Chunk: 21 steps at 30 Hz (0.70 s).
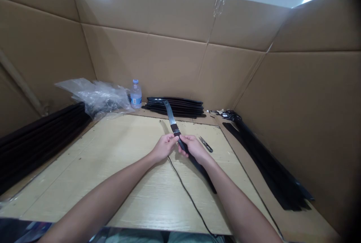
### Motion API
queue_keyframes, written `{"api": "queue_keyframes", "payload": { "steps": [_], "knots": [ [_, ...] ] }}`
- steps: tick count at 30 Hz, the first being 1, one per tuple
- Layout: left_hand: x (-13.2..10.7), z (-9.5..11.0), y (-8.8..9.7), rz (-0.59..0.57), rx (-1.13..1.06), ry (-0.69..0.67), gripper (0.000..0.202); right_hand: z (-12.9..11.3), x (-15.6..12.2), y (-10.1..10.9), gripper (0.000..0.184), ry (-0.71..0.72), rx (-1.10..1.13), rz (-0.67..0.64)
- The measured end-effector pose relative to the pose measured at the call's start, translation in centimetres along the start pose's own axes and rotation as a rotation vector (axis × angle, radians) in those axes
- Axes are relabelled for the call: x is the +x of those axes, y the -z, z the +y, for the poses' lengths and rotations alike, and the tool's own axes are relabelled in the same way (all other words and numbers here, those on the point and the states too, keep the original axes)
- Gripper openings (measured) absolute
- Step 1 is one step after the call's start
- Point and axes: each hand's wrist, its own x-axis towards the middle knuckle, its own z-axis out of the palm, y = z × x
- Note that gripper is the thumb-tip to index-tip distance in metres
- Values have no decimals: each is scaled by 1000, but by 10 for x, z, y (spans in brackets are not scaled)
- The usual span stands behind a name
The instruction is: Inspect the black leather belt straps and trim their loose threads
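Both hands, left hand (163, 147) and right hand (194, 149), have their fingers pinched on a long flat black strip (171, 116) held just over the pale wood bench (126, 153). Small snips (206, 144) lie beside the right hand. The water bottle (135, 94) has a blue label, too small to read. A stack of black strips (180, 107) and a crinkly plastic bag (96, 94) sit behind, with cardboard walls (146, 55) all round.

The long black strip (170, 117) looks like smooth plastic with a shiny sheen, same glossy black as the stack (180, 107) at the back. The tabletop (126, 168) is pale wood-grain board, matt and a bit scuffed. The walls (169, 62) are dull brown cardboard. The bag (96, 93) is crinkly clear plastic, the bottle (135, 95) is clear plastic too, and the snips (206, 144) look like dark metal.
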Motion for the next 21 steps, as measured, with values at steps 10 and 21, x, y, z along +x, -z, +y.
{"api": "queue_keyframes", "payload": {
  "steps": [10,21],
  "knots": [
    [2,-2,4,38,-13,33,35,-3,-3,-2,46,-50,-160,125],
    [4,-6,10,-5,-164,87,35,-1,-4,-5,46,-28,-108,114]
  ]
}}
